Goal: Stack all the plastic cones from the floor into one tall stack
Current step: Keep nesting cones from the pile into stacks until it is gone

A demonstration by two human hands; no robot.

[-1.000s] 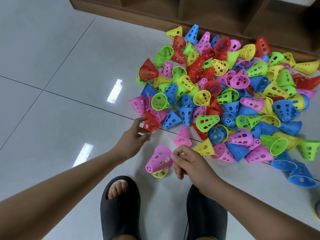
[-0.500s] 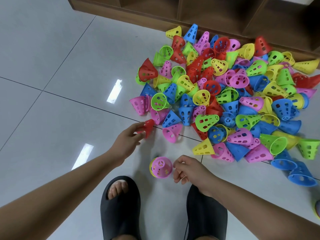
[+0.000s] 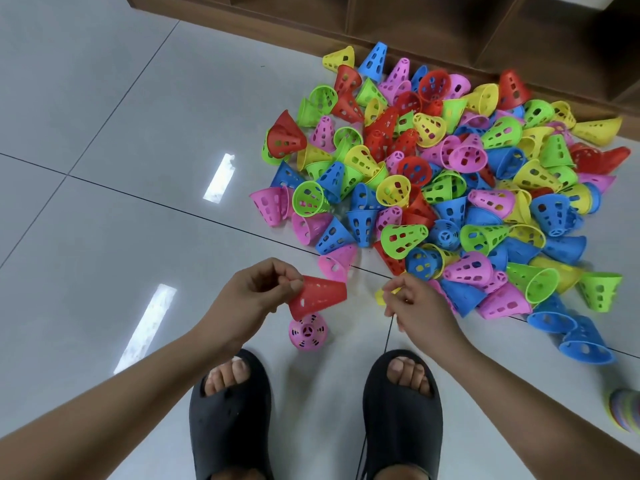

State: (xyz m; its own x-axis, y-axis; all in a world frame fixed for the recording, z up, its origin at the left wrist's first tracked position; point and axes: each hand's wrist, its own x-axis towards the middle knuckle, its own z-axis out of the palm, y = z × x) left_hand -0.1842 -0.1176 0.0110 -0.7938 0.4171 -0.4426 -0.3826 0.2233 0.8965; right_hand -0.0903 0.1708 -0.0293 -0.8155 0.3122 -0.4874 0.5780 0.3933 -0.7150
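Observation:
A big pile of perforated plastic cones in red, blue, green, yellow and pink covers the floor ahead and to the right. A short stack with a pink cone on top stands upright on the tile between my hands. My left hand pinches a red cone by its narrow end and holds it tilted just above that stack. My right hand closes its fingertips on a yellow cone at the pile's near edge; most of that cone is hidden by the fingers.
My feet in black slippers stand close below the stack. A brown wooden shelf unit borders the far side of the pile. A ringed, multicoloured object shows at the right edge. Bare grey tile spreads to the left.
My left hand lifted the red cone from the pile's edge and brought it back over the pink-topped stack. My right hand left the stack and moved right onto a yellow cone.

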